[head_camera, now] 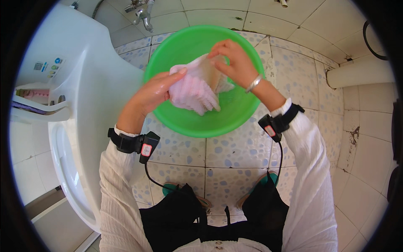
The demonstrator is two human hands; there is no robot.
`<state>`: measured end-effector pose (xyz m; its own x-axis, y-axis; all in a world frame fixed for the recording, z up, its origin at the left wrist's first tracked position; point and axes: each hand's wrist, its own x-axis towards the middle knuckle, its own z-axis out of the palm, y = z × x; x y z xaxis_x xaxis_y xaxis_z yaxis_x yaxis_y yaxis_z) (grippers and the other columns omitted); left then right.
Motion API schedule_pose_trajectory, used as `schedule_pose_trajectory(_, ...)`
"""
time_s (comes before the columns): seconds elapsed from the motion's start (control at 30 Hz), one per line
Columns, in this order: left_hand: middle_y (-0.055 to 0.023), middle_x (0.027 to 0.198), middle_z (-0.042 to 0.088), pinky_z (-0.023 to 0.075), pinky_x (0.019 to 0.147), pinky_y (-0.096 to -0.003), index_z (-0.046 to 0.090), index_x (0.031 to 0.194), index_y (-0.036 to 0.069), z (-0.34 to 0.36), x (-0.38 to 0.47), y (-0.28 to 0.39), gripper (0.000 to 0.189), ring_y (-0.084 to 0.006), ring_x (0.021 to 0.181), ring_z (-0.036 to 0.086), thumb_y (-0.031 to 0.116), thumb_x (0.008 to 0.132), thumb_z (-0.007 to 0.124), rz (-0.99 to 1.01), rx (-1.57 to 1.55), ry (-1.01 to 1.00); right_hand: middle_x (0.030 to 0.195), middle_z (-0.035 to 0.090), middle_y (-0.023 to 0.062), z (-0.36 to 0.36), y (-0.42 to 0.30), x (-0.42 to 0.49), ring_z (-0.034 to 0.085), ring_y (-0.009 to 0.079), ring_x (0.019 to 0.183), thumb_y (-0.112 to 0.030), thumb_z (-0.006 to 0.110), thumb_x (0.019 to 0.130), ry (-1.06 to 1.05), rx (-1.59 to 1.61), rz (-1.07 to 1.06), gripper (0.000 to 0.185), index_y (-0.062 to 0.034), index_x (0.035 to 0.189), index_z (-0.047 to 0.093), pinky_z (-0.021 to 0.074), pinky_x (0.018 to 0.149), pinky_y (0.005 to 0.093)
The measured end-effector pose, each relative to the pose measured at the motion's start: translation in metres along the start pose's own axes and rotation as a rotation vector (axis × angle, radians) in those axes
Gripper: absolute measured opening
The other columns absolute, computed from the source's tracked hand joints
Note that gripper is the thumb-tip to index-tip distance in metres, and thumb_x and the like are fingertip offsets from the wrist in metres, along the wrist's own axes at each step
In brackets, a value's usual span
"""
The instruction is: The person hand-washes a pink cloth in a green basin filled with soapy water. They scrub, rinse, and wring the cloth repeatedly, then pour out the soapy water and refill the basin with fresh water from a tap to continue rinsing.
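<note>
A pale pink and white towel (195,89) with a fluffy, ribbed surface hangs in folds over a green plastic basin (233,121). My left hand (157,89) grips the towel's left side, thumb on top, its skin shining as if wet. At the towel's upper right edge, my right hand (234,61) has thumb and fingers bent together on the cloth; motion blurs the fingertips. The towel's right part droops toward the basin's bottom. A silver bracelet (253,83) circles my right wrist.
Beside the basin on the left stands a white washbasin unit (94,78). A metal tap (144,19) juts from the tiled wall behind. A white pipe (359,72) runs along the right. Cabled black devices (149,146) are strapped to both forearms. The floor is pebble-patterned tile (236,152).
</note>
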<state>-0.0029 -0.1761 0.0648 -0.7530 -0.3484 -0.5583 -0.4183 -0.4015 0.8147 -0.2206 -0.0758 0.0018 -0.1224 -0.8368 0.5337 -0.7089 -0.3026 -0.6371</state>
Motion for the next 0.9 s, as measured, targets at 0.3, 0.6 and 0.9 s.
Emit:
schedule_pose_trajectory(0.3,-0.0013,0.089,0.060,0.0416,0.070,-0.0234,0.059,0.098,0.004,0.005,0.003,-0.006,0.037,-0.0085,0.080,0.054,0.039,0.091,0.049,0.093,0.108,0.014,0.086,0.062,0.0058,0.000,-0.053,-0.011,0.058,0.0233,0.081,-0.006,0.067,0.072,-0.088,0.244,0.036,0.012,-0.0059,0.085,0.064,0.0469,0.070,0.0316)
schedule_pose_trajectory(0.6,-0.0031,0.095,0.061,0.0435,0.073,-0.0238,0.058,0.103,0.001,0.015,-0.006,-0.001,0.037,-0.0095,0.083,0.056,0.035,0.091,0.050,0.137,0.133,0.109,0.089,0.063,0.0045,0.006,-0.073,-0.007,0.059,0.0212,0.080,-0.007,0.068,0.070,-0.022,-0.094,-0.111,0.014,-0.0074,0.084,0.064,0.0480,0.065,0.0303)
schedule_pose_trajectory(0.9,0.0021,0.080,0.056,0.0399,0.068,-0.0214,0.061,0.088,0.003,0.004,-0.017,0.017,0.033,-0.0054,0.077,0.049,0.034,0.091,0.050,0.270,0.389,0.231,0.095,0.064,0.0055,-0.012,0.006,-0.015,0.061,0.0146,0.082,-0.014,0.058,0.082,-0.025,0.300,0.562,0.012,-0.0026,0.086,0.061,0.0504,0.072,0.0281)
